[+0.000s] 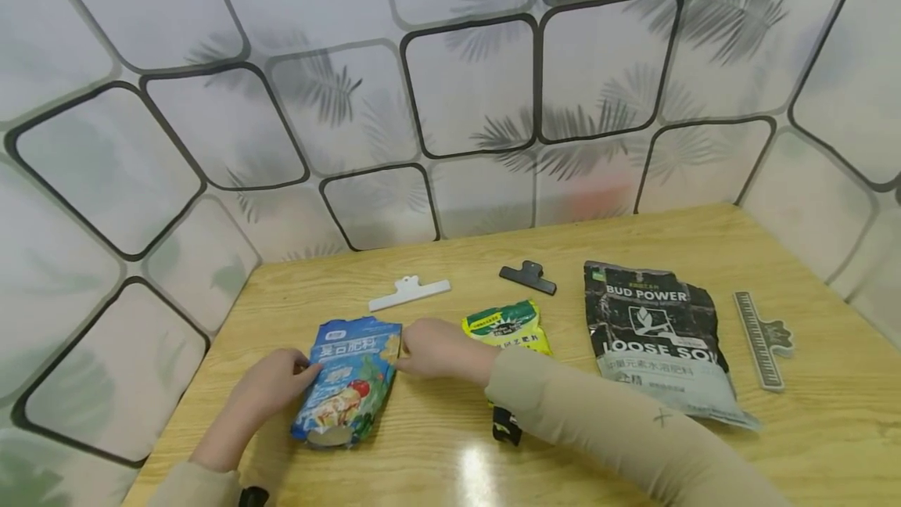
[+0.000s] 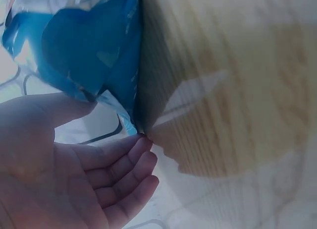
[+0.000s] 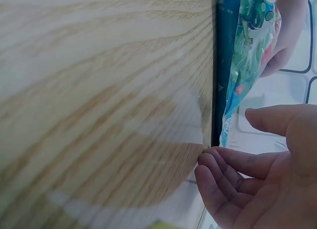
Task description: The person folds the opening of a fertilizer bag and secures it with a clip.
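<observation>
A blue printed bag (image 1: 346, 382) lies on the wooden table, its printed side up. At its left edge is my left hand (image 1: 271, 383), fingers loosely bent; the left wrist view shows this hand (image 2: 94, 164) with fingertips at the corner of the bag (image 2: 91, 45) and the thumb apart from them. My right hand (image 1: 439, 349) is at the bag's upper right edge. In the right wrist view, that hand (image 3: 262, 164) has its fingertips low by the end of the bag (image 3: 250, 55), thumb raised away from the fingers.
A white clip (image 1: 410, 293) and a black clip (image 1: 528, 278) lie behind the bags. Under my right forearm is a yellow-green bag (image 1: 510, 327). Farther right are a black-and-grey bag (image 1: 655, 343) and a grey clip (image 1: 763, 341). Patterned curtain (image 1: 472, 92) surrounds the table (image 1: 422, 460).
</observation>
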Available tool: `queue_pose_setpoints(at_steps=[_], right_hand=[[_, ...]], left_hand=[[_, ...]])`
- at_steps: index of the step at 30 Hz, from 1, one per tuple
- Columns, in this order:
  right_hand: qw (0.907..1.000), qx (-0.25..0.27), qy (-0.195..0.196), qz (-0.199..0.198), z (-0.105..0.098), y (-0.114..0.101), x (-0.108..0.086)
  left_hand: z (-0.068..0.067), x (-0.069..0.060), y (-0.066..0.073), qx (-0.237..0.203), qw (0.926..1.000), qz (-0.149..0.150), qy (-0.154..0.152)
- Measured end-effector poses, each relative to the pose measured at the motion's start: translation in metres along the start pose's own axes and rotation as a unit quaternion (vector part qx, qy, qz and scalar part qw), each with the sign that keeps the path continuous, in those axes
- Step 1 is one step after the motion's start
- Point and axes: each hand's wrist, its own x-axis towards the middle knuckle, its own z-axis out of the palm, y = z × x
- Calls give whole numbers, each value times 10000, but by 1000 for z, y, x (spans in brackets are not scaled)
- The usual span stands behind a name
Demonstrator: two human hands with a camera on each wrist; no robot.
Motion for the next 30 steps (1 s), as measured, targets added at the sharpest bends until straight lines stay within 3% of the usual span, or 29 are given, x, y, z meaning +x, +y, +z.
queue_pose_setpoints(at_steps=[13,17,20,24,26,30], right_hand=[[9977,654,-104,144,2,-4,2],[9917,1253,-136,250,4,0,3],[9751,2166,-249,395,4,2,4],[9364,3424,-396,659,2,4,7],[9192,3832,-459,781,1,4,9],[9006,4208,-429,996,2,4,11]], left_hand=[[-5,6,-12,-687,9973,165,-224],[-4,5,-15,-1237,9918,88,-304],[-4,3,-17,-1758,9839,-104,-301],[-4,3,-18,-2170,9754,-328,-208],[-3,4,-18,-2222,9740,-397,-188],[-3,7,-17,-2136,9757,-425,-225]])
